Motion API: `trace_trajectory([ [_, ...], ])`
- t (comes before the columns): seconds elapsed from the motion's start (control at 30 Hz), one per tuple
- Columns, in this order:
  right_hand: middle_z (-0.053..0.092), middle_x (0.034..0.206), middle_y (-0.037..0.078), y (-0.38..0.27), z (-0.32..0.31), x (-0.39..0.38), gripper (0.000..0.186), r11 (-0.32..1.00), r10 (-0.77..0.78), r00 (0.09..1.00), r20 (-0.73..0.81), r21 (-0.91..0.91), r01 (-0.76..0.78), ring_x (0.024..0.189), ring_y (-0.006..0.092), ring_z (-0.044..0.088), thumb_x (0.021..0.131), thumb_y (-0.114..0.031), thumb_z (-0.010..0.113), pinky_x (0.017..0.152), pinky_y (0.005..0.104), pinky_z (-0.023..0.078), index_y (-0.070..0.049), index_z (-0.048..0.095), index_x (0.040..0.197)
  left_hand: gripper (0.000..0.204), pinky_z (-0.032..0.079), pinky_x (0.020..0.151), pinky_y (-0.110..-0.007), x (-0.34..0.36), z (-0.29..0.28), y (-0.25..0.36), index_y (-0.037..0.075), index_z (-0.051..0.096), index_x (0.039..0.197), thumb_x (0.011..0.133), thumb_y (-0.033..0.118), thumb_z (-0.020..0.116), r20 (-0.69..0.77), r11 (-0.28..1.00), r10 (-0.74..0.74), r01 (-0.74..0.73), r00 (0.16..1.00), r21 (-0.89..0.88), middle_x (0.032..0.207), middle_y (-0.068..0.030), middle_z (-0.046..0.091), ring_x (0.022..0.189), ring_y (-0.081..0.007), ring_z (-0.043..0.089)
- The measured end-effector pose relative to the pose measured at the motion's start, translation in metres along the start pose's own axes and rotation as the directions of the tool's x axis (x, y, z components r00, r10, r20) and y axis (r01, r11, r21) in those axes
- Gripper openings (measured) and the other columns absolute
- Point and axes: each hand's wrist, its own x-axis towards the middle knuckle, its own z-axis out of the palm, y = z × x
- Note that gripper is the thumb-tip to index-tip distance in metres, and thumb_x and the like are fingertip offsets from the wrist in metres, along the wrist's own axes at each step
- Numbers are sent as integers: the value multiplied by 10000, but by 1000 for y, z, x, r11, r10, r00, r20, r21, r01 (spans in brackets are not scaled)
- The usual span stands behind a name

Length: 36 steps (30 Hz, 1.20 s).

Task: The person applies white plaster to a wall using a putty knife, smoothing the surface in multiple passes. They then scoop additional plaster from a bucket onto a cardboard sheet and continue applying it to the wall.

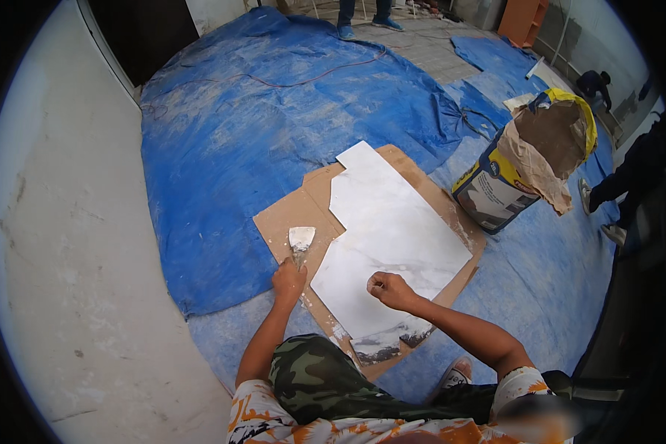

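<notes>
My left hand (288,280) is closed round a putty knife (301,238), its pale, crusted blade pointing away from me over a cardboard sheet (285,218). Just to its right, a white marbled tile (385,226) with notched, cut edges lies on the cardboard. My right hand (392,288) is over the lower middle of the tile, fingers curled in; whatever is between them is too small to make out.
Blue tarps (222,163) cover the floor. A yellow-and-black sack (496,192) of grey powder stands right of the cardboard. A pale wall (66,259) runs along my left. People stand at the back (370,18) and right (629,185); another bends by the far wall (593,89).
</notes>
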Motion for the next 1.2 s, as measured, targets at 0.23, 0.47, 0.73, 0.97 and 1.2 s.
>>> trace_trajectory([
  [0.23,666,934,157,-39,100,105,366,831,38,993,-111,556,31,891,221,632,913,-288,632,778,353,494,13,604,1119,329,513,852,-435,-41,-6,31,-32,550,1110,887,201,609,-52,779,208,-198,977,-595,1068,-214,634,966,-371,646],
  [0.47,678,1004,183,-46,73,101,321,984,-58,949,-311,-180,1,940,344,652,859,-219,675,800,413,492,-68,625,1137,493,349,1051,-503,2,-58,1,8,516,1310,1018,391,413,340,-236,210,385,917,-892,1339,-138,516,1275,-286,457],
  [0.73,673,1007,162,-53,61,113,337,975,-39,965,-260,-222,-21,942,318,646,840,-165,699,824,401,487,-69,642,1158,563,338,1047,-521,17,-64,-24,-16,490,1304,1014,457,395,498,-226,197,533,845,-815,1318,-150,514,1216,-282,466],
  [0.97,646,907,148,-46,55,118,273,943,-122,961,-248,-330,35,879,333,624,820,-154,711,775,424,481,-70,651,1073,465,379,1021,-512,23,-51,-28,-13,470,1314,1016,343,443,556,-263,153,576,817,-774,1287,-163,520,1178,-296,502],
  [1.2,647,924,146,-38,41,117,300,971,-86,964,-252,-238,25,904,324,633,820,-145,713,793,415,483,-80,655,1108,404,442,964,-477,24,-45,-10,16,474,1336,1016,263,486,488,-298,254,548,835,-782,1273,-142,553,1167,-292,548],
])
